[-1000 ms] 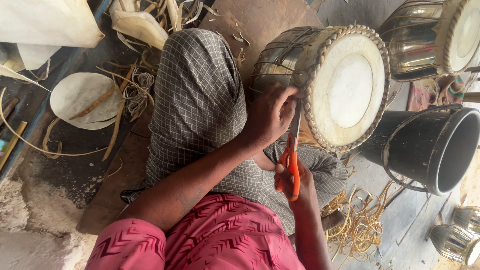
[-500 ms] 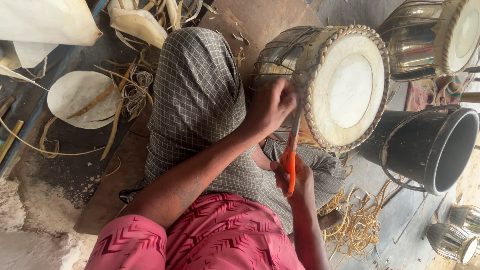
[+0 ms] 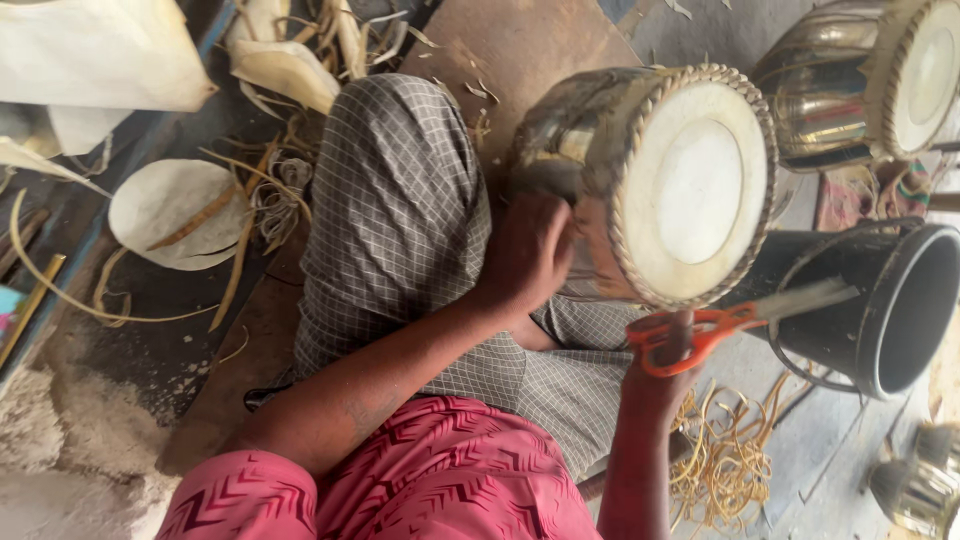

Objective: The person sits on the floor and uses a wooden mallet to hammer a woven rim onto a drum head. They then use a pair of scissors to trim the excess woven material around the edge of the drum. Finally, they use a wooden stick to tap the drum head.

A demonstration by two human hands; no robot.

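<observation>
While I look down from the head camera, my left hand (image 3: 525, 255) is pressed against the side of the drum (image 3: 650, 180), fingers curled onto its metal shell just behind the laced rim; how tightly it grips I cannot tell, as the hand is blurred. That drum lies on its side across my lap, its pale round skin facing right, its shell resting against my checked cloth (image 3: 400, 230) over the knee. My right hand (image 3: 665, 375) sits below the drum's near edge, closed around the orange handles of the scissors (image 3: 740, 320), with fingers through the loops. Their blades point right, out over the black pot (image 3: 880, 310), and look closed or nearly so, though they are blurred. The scissors are just under the drum's rim, close to it; I cannot say if they touch.

Right of the drum, a second drum (image 3: 870, 80) lies far right, skin also facing right. The black pot lies on its side beneath it, mouth open to the right. Near my right arm a heap of yellow strips (image 3: 730, 460) lies on the floor. Far left, a pale round skin disc (image 3: 165, 210) lies flat, with loose strips and pale scraps around it. A red patterned sleeve (image 3: 400, 480) fills the near edge.
</observation>
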